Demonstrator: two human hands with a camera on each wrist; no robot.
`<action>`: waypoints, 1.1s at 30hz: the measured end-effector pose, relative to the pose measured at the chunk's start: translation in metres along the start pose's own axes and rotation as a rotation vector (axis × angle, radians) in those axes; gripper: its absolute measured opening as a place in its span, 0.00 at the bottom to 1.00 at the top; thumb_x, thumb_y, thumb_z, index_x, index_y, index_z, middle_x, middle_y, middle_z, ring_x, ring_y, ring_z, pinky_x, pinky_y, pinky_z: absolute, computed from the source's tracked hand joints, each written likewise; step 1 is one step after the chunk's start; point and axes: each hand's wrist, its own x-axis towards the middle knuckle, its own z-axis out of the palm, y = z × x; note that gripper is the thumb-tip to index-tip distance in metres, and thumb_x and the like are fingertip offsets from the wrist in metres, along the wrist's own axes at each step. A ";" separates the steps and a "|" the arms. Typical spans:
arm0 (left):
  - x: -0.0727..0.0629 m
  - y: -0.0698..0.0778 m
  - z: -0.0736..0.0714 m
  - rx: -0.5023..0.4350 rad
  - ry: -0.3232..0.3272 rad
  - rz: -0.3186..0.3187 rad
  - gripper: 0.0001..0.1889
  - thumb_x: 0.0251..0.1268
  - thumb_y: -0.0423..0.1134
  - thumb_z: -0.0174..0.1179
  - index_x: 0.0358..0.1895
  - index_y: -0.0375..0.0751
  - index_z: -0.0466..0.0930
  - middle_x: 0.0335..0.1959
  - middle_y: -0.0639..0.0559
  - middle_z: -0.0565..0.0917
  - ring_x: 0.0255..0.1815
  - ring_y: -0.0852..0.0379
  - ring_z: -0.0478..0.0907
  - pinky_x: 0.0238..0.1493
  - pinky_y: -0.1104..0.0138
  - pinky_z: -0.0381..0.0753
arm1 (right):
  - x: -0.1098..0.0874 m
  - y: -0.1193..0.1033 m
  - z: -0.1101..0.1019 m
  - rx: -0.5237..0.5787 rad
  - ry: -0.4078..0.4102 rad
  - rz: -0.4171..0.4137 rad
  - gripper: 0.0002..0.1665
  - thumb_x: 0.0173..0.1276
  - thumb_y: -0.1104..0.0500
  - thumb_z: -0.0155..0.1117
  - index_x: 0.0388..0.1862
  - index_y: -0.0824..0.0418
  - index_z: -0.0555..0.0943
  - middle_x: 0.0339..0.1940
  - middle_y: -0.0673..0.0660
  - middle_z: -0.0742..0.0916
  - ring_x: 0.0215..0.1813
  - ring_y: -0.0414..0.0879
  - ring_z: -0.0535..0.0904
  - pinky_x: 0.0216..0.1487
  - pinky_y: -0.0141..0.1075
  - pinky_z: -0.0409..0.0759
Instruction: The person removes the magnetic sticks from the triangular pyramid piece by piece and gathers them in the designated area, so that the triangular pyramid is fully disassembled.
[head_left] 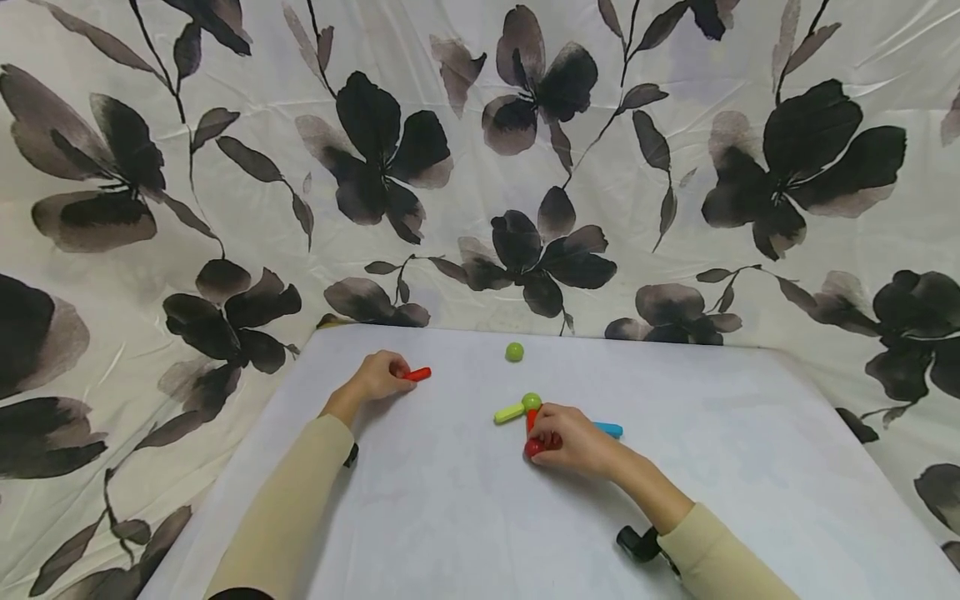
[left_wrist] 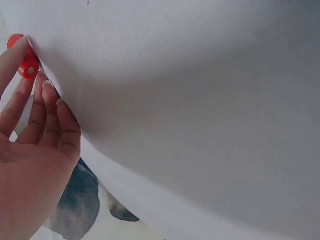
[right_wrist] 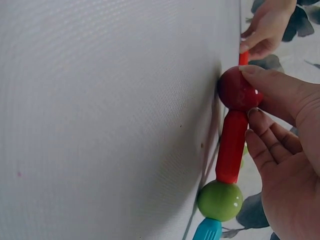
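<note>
Toward the back left of the table, my left hand point(head_left: 379, 375) pinches a short red stick point(head_left: 420, 374) between thumb and fingertips; its round end with a pale centre faces the left wrist camera point(left_wrist: 30, 69). My right hand point(head_left: 576, 439) holds a glossy red ball point(right_wrist: 235, 89) with thumb and fingers. In the right wrist view a red rod point(right_wrist: 231, 145) runs from that ball to a green ball point(right_wrist: 220, 201), where a blue rod point(right_wrist: 208, 230) begins. The head view shows a yellow-green rod point(head_left: 509, 413) at a green ball point(head_left: 531, 402); my right hand hides part of the joined pieces.
A separate green ball point(head_left: 514, 352) lies near the far edge of the white table point(head_left: 450, 517). Behind the table hangs a white cloth with dark flowers point(head_left: 525, 167). A black wrist device point(head_left: 639, 543) shows at the right sleeve.
</note>
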 end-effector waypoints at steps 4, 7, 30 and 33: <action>-0.002 0.000 -0.001 -0.006 -0.017 -0.007 0.13 0.63 0.36 0.71 0.44 0.30 0.82 0.31 0.49 0.77 0.38 0.52 0.72 0.40 0.64 0.70 | 0.000 -0.001 0.000 -0.004 0.006 0.002 0.11 0.63 0.63 0.77 0.44 0.61 0.88 0.41 0.51 0.82 0.43 0.43 0.77 0.45 0.33 0.80; -0.004 -0.001 -0.003 0.003 -0.029 -0.018 0.16 0.62 0.36 0.72 0.47 0.30 0.81 0.32 0.48 0.77 0.38 0.52 0.72 0.41 0.63 0.71 | 0.000 -0.001 0.000 -0.004 0.005 0.004 0.12 0.63 0.63 0.77 0.45 0.62 0.87 0.41 0.52 0.82 0.43 0.44 0.77 0.45 0.34 0.81; -0.050 0.030 0.021 -0.033 -0.061 0.182 0.20 0.62 0.39 0.73 0.52 0.32 0.81 0.40 0.45 0.82 0.37 0.53 0.76 0.38 0.64 0.77 | 0.002 0.019 -0.026 0.006 0.114 0.123 0.15 0.67 0.60 0.73 0.49 0.67 0.86 0.44 0.59 0.86 0.46 0.53 0.80 0.48 0.48 0.81; -0.051 0.048 0.032 -0.053 -0.096 0.222 0.20 0.62 0.40 0.73 0.52 0.33 0.81 0.41 0.44 0.82 0.36 0.54 0.76 0.37 0.65 0.77 | 0.009 0.022 -0.025 -0.003 0.136 0.164 0.18 0.68 0.59 0.72 0.53 0.68 0.85 0.45 0.59 0.86 0.47 0.53 0.79 0.49 0.49 0.80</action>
